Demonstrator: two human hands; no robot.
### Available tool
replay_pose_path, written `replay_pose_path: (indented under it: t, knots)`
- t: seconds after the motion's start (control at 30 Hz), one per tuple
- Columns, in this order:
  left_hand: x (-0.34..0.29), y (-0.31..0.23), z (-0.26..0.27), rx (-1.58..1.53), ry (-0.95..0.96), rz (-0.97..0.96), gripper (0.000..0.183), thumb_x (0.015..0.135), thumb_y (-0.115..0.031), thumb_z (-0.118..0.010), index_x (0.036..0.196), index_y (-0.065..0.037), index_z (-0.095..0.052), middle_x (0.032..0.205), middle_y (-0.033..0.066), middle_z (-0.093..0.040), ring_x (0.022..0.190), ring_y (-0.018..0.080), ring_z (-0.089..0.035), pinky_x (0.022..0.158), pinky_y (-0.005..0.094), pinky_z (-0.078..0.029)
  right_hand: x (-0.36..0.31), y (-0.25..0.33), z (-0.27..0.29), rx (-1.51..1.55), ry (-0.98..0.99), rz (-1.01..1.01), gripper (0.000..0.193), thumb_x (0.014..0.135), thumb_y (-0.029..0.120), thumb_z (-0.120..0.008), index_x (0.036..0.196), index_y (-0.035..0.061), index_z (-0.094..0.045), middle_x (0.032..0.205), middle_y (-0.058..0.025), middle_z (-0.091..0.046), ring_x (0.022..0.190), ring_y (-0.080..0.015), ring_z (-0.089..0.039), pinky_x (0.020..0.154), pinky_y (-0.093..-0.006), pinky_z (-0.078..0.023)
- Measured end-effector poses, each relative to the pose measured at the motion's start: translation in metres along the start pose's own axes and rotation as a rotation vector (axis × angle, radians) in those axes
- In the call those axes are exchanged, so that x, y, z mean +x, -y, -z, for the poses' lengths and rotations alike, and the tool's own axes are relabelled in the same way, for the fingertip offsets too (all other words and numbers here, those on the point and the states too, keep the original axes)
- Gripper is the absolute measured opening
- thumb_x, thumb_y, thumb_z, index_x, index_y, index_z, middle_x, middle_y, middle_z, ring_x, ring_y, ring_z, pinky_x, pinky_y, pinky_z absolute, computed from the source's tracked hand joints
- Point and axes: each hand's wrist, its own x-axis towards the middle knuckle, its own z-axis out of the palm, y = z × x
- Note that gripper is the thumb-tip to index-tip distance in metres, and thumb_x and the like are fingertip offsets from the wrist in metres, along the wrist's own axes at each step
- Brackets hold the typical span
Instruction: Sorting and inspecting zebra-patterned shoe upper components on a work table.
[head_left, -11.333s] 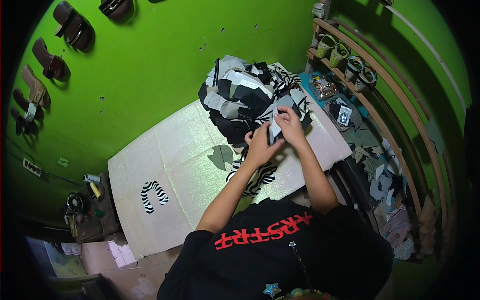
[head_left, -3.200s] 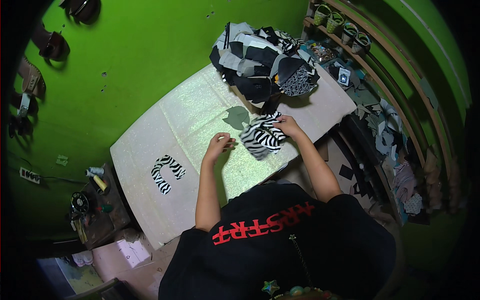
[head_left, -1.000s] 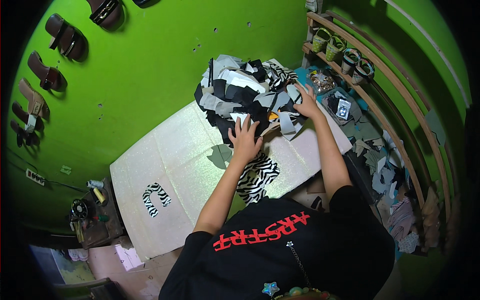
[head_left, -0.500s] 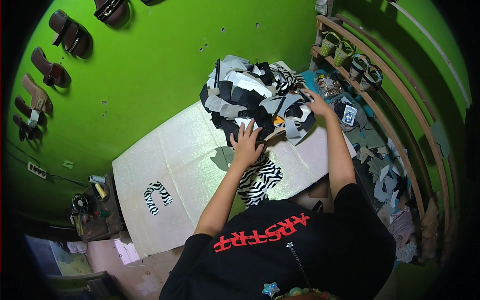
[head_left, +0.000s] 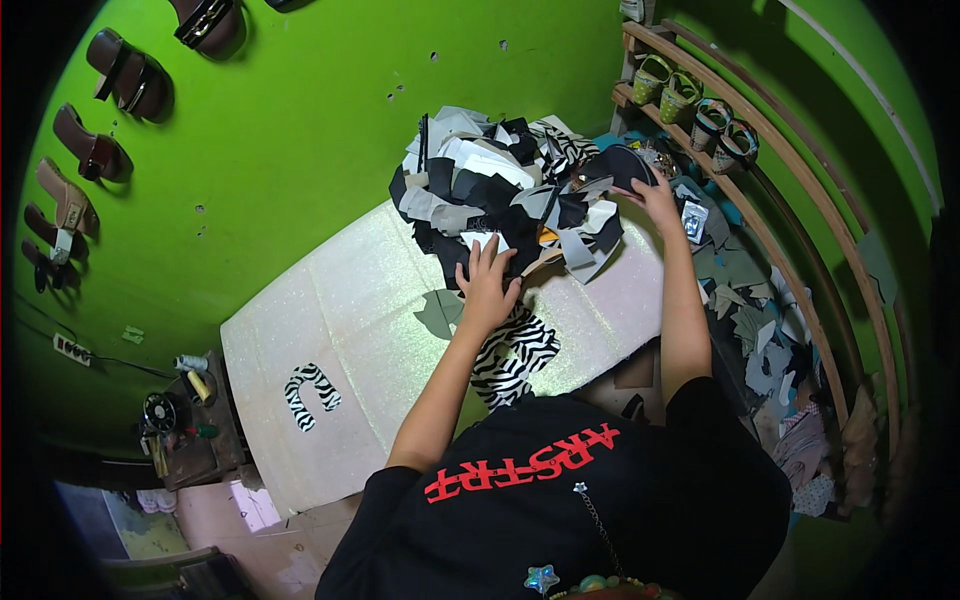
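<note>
A big heap of black, grey, white and zebra-striped offcuts (head_left: 470,185) is piled at the far end of the pale, glittery-covered table (head_left: 300,290). My left hand (head_left: 488,288) rests on the heap's near edge, fingers spread, gripping nothing. At the heap's right side my right hand (head_left: 655,200) pinches a dark, rounded flat piece (head_left: 622,165); whether it is leather or fabric I cannot tell. By my left wrist lies a grey-green cut piece (head_left: 438,313), partly hidden. Zebra-striped material (head_left: 515,355) lies between my forearms, and a curved zebra-striped strip (head_left: 312,395) lies farther left.
On the right, a wooden rack (head_left: 770,125) holds small patterned baskets (head_left: 680,97). Scraps (head_left: 760,340) litter the area below it. Sandals (head_left: 130,75) hang on the green wall at left. A small side table (head_left: 205,445) with thread spools stands beyond the table's left end.
My right hand has lifted the dark rounded piece up from the heap's right side, so more of it shows. My left hand stays at the near edge, barely shifted.
</note>
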Motion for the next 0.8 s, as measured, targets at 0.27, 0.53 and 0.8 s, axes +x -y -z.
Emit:
replay_pose_path:
  t: [0.27,0.53,0.8]
  knots:
    - [-0.001,0.0,-0.001,-0.02,-0.2,0.071,0.05,0.071,-0.019,-0.062,0.117,-0.01,-0.045,0.133,0.0133,-0.032,0.126,0.0334,-0.023,0.099,0.0517,-0.013,-0.02,-0.01,-0.055,0.079,0.064,0.114,0.041,0.079,-0.003,-0.055,0.117,-0.0064,-0.042,0.104,-0.0127,-0.056,0.09,-0.018,-0.057,0.079,-0.0284,-0.049]
    - [0.006,0.005,0.011,-0.13,-0.297,0.352,0.057,0.069,-0.02,-0.068,0.118,-0.009,-0.041,0.098,0.0054,-0.056,0.097,0.0208,-0.047,0.088,0.0384,-0.021,-0.033,0.026,-0.089,0.155,0.197,0.206,0.033,0.082,0.0,-0.053,0.113,-0.0056,-0.044,0.096,-0.0134,-0.058,0.074,-0.0214,-0.062,0.07,-0.0286,-0.052]
    - [0.003,-0.007,0.026,-0.137,-0.5,-0.144,0.013,0.063,-0.003,-0.066,0.073,-0.012,-0.064,0.082,-0.0024,-0.061,0.078,0.014,-0.056,0.079,0.0308,-0.024,-0.037,0.006,-0.078,-0.042,-0.03,0.323,0.025,0.082,0.006,-0.057,0.105,-0.0007,-0.049,0.082,-0.0046,-0.06,0.061,-0.0113,-0.06,0.052,-0.0196,-0.043]
